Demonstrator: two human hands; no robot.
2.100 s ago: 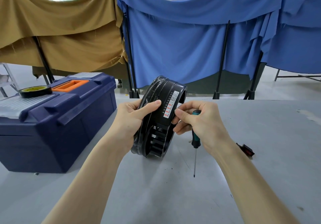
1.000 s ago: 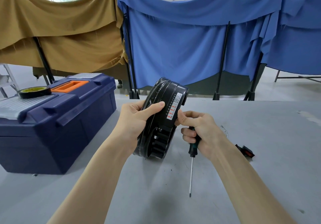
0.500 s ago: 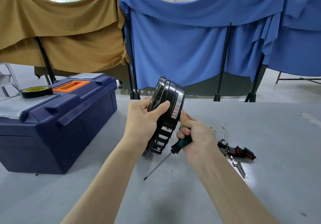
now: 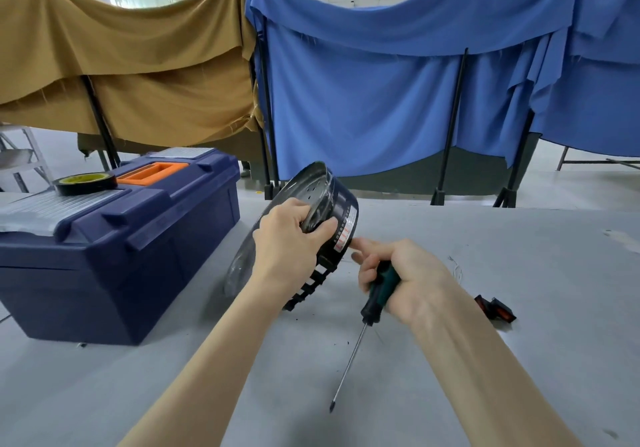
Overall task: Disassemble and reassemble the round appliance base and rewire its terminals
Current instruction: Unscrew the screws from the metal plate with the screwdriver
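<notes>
The round black appliance base (image 4: 343, 218) stands on edge, tilted, on the grey table (image 4: 519, 360), with a white and red label on its side wall. My left hand (image 4: 287, 242) grips its upper rim, thumb over the edge. My right hand (image 4: 401, 280) holds a green-and-black-handled screwdriver (image 4: 374, 294), shaft pointing down toward me, while its index finger touches the base near the label. Small black and red terminal parts (image 4: 495, 309) and a thin wire (image 4: 455, 268) lie to the right of my right hand.
A dark blue toolbox (image 4: 114, 256) with an orange handle stands at the left, a roll of black tape (image 4: 86, 183) on its lid. Tan and blue cloths hang on black stands (image 4: 446, 155) behind the table.
The base has been turned so its open shiny face now shows toward the left. My left hand shifted its grip on the rim, and the screwdriver tip swung from pointing left to pointing toward me.
</notes>
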